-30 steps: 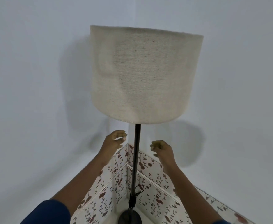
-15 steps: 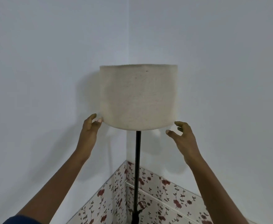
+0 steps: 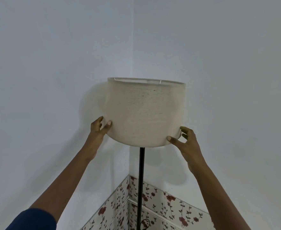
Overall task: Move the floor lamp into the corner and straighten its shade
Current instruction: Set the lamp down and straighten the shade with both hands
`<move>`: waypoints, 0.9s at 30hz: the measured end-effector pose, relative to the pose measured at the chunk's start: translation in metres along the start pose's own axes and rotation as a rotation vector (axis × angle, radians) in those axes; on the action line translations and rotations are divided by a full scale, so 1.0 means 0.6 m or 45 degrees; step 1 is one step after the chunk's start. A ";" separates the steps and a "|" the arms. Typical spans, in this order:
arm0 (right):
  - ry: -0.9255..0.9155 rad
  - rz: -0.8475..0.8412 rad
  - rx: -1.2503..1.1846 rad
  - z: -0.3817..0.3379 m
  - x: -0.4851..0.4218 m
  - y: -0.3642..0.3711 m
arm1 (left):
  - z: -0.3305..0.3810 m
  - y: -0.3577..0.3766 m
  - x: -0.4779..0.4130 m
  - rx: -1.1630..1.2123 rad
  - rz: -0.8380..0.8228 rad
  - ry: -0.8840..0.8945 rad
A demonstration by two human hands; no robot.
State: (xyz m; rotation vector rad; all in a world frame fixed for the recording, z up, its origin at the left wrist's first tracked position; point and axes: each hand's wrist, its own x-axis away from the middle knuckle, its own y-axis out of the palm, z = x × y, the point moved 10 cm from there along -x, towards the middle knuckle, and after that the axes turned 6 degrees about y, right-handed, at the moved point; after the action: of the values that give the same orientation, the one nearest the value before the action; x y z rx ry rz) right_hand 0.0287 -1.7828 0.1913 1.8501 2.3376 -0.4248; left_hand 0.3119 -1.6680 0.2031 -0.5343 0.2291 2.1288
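Against the meeting of the two pale walls (image 3: 53,80), in the head view, the floor lamp stands in the corner, its dark pole (image 3: 141,176) rising just in front of the flowered tile skirting (image 3: 168,206). The cream fabric shade (image 3: 144,112) sits on top, and it looks tilted: its top rim runs lower toward the right, and the bottom edge sags to the right as well.

Both hands are on the lower rim. The left hand (image 3: 98,130) presses its thumb on the front of the fabric with fingers curled behind the left edge. The right hand (image 3: 185,141) does the same on the right, thumb in front, fingers hooked round the rim. Holding opposite sides low down probably gives leverage to rock the shade level on its fitting without crushing the cloth.

The move into the corner appears done; levelling is the step in hand.

The lamp's base is cut off by the bottom edge, and a dark cord near the pole's foot is only partly visible. The fitting and bulb inside the shade are hidden.
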 end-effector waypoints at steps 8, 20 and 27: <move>0.053 -0.058 -0.089 0.018 -0.015 0.010 | 0.005 0.015 -0.006 0.014 -0.152 0.042; 0.089 -0.310 -0.321 0.023 -0.069 -0.009 | 0.003 0.030 0.029 -0.090 0.119 0.020; 0.107 -0.277 -0.303 0.017 -0.058 -0.013 | 0.028 0.027 0.043 -0.073 0.140 0.043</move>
State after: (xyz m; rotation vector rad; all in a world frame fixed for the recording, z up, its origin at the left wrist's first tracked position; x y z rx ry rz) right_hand 0.0290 -1.8199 0.1921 1.5438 2.5276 -0.0843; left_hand 0.2808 -1.6523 0.2056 -0.6041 0.2212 2.2401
